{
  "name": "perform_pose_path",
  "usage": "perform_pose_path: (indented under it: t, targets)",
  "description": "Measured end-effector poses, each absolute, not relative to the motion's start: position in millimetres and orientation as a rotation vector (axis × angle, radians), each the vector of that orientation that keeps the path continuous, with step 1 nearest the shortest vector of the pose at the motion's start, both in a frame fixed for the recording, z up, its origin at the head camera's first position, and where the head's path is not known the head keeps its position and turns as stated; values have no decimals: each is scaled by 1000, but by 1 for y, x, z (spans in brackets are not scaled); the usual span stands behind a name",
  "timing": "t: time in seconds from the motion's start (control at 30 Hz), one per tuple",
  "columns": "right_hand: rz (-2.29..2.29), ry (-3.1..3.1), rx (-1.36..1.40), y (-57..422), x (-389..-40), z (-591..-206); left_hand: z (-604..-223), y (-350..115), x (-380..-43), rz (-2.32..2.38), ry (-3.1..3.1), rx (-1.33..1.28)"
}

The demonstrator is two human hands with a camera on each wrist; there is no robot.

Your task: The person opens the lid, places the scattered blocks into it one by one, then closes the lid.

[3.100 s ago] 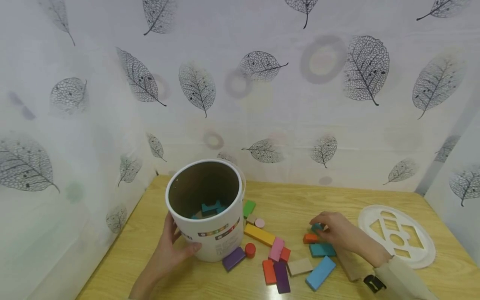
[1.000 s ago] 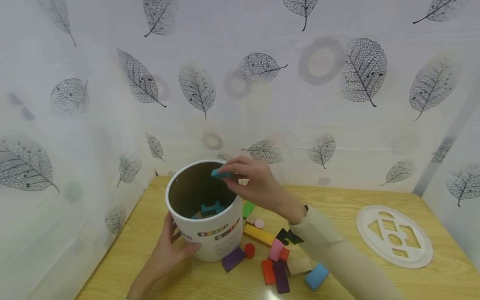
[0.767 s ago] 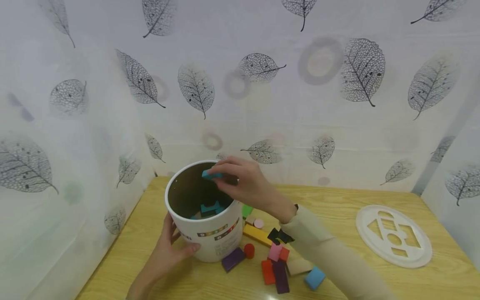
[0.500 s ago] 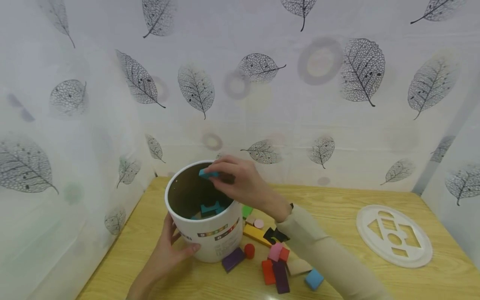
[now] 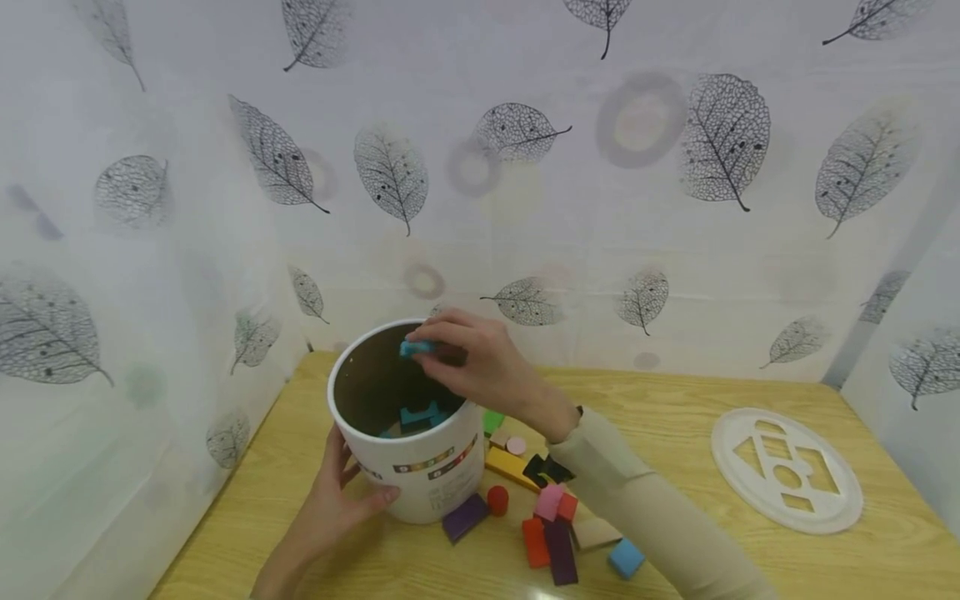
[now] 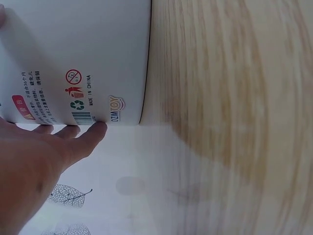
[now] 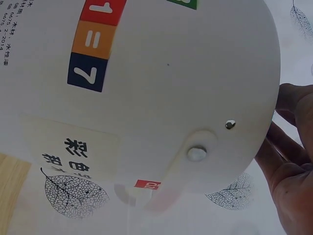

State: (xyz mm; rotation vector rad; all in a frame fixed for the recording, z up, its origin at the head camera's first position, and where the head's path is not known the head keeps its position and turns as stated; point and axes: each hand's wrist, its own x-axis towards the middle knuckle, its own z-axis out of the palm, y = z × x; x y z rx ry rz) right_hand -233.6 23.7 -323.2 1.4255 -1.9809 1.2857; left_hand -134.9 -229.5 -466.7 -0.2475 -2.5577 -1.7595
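My left hand (image 5: 341, 496) grips the white bucket (image 5: 420, 483) low on its left side, thumb across the front and fingers round the side. In the left wrist view, those fingers (image 6: 90, 139) lie along the printed wall. Over the bucket's mouth, my right hand (image 5: 480, 358) pinches a small teal toy block (image 5: 416, 347) with a notched edge between thumb and fingers. Deeper inside the bucket lie several teal blocks (image 5: 420, 414). In the right wrist view, my right hand (image 7: 293, 152) is at the bucket's rim, and the held block is hidden behind the wall.
Right of the bucket lie loose blocks: purple (image 5: 465, 518), a red cylinder (image 5: 497, 500), yellow (image 5: 513, 467), pink (image 5: 549, 502), dark purple (image 5: 560, 552), plain wood (image 5: 596, 533) and light blue (image 5: 626, 558). A white cutout disc (image 5: 787, 471) lies far right. My right sleeve covers part of the table.
From the blocks on the right, my right hand has come over the bucket with a teal block. In the last second it shifted slightly left and the block turned. My left hand stayed put.
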Motion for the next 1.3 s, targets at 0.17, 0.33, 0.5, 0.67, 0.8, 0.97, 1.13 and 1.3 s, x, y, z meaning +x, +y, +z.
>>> perform_pose_path:
  t: [0.17, 0.33, 0.5, 0.67, 0.8, 0.97, 1.13, 1.3]
  targets:
    - [1290, -1988, 1404, 25, -232, -323, -467, -230, -137, -1750, -2557, -251]
    - [1253, -1953, 1394, 31, -232, -321, -468, -230, -136, -1739, -2553, -253]
    - [1230, -1900, 1400, 52, -231, -318, -468, -231, -136, -1740, -2579, -209]
    - [1152, -1909, 1385, 81, -229, -319, -469, -232, -138, -1750, -2582, -192]
    - [1041, -1985, 1327, 112, -225, -333, -470, -231, -137, -1752, -2582, -198]
    - [894, -2266, 1275, 158, -222, -366, -467, -229, -135, -1769, -2583, -186]
    - [743, -2578, 1316, 197, -213, -403, -468, -230, -137, -1755, -2591, -185]
    - [724, -2741, 1312, 220, -204, -429, -469, -230, -137, -1742, -2589, -195]
